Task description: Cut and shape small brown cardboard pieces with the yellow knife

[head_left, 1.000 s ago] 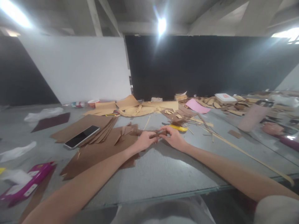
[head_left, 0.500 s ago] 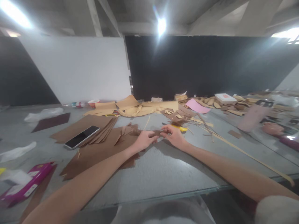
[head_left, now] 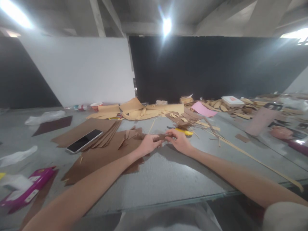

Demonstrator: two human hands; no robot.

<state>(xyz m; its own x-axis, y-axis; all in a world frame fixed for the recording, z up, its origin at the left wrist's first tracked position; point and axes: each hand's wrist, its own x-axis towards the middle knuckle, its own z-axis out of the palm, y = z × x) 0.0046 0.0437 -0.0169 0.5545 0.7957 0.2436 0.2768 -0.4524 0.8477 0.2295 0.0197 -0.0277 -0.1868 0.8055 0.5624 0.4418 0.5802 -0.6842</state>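
Between my two hands, just above the grey tabletop, is a small brown strip that looks like leather or card. My left hand closes on its left end, while my right hand pinches the right end between thumb and fingers. The fingers cover much of the strip. Left of my left hand lie brown sheets with small cut pieces on top. A yellow-handled cutter knife lies just behind my right hand, its blade end partly hidden.
A phone rests on stacked brown sheets to the left, with a magenta packet nearer me. Tan scraps and a pink sheet lie behind. One long thin strip crosses the right side, near a pink bottle-like object.
Almost nothing differs. Both hands stay in the same place on the brown strip, with only a very slight shift of the fingers.
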